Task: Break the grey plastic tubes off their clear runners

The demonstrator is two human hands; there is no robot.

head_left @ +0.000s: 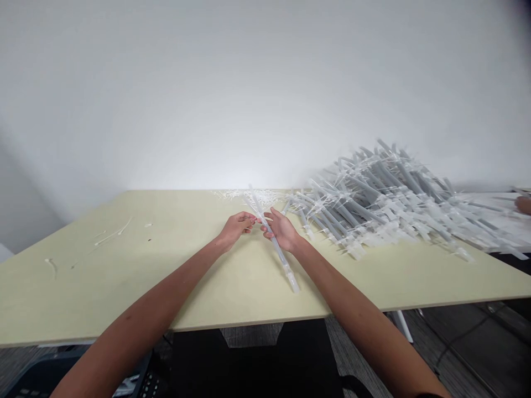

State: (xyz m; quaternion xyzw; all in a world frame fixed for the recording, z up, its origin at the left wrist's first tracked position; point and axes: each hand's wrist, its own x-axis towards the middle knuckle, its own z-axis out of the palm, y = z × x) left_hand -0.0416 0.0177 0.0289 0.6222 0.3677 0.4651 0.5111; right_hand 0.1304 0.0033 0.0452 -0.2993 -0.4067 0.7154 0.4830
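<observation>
Your left hand (237, 229) and right hand (282, 231) are together, clamped on one clear plastic tube (279, 255) over the middle of the table (83, 287), while a far larger heap of tubes (373, 202) lies piled at the table's right end.

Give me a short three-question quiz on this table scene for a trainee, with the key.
1. True or false: the left hand and the right hand both hold the same translucent plastic tube.
2. Where does the heap of plastic tubes lie from the hands, as the person sees it? A to the left, B to the right, C under the table.
3. Fill in the blank: counting the other person's hand at the edge of the view, ___ hands show in all.

Key: 1 true; 2 B; 3 three.
</observation>
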